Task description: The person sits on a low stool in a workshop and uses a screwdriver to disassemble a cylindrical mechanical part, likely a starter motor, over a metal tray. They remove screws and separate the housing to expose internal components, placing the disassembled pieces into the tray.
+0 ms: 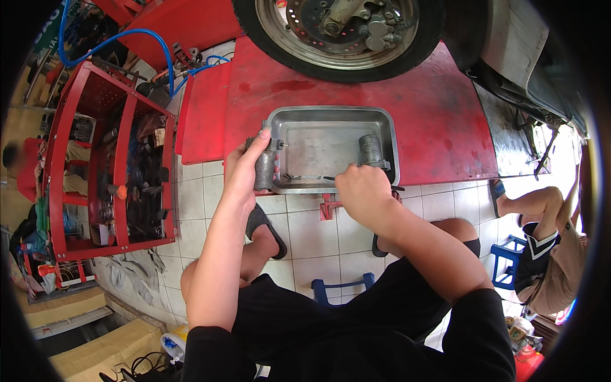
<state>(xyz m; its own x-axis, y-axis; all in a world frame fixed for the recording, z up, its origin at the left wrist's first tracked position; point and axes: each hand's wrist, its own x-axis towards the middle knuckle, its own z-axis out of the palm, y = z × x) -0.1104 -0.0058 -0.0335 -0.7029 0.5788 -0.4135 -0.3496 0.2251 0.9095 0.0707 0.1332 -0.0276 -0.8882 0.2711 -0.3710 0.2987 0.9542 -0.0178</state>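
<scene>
We cannot tell what, if anything, our curled right grip (365, 191) pinches by one tray's (321, 143) near right corner, while our left grip (242, 170) pinches one grey cylinder (263, 169) at the tray's left edge, with a second cylinder (370, 149) inside the right edge.

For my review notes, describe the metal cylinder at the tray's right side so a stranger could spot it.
Find the red platform, then the rectangular metal tray on it. Toward the tray's right side is the grey cylinder, next to the right grip; the similar cylinder is in the left grip.
</scene>
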